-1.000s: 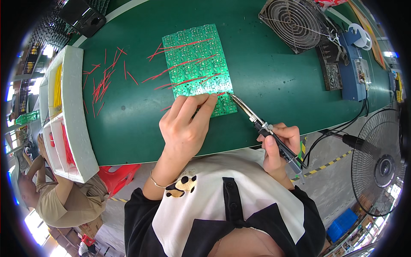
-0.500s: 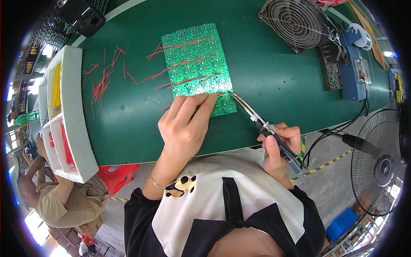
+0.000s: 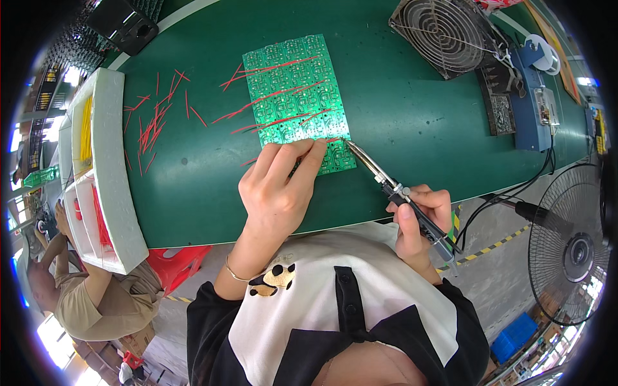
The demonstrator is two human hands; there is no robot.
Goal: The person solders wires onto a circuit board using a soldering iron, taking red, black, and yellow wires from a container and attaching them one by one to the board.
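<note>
Head view: the left hand reached over the near part of a green circuit board, its thumb and forefinger pressed together on a short red wire, whose end poked out to the right of the fingertips. The board lay flat on the green counter, under those fingers and stretching away beyond them. To their right, the tip of a soldering iron met the wire's end close to the board's right edge; whether it touched could not be told. The right hand had its fingers curled around the iron's black handle, lower and to the right of the left fingers.

Beyond the left fingers, more red wires lay across the board, some sticking out past its left edge. Farther left of them, loose red wires were scattered on the counter, next to a white foam box holding yellow wires and red ones. Well beyond the right fingers stood a fan with a round grille and a blue box with a white spool.
</note>
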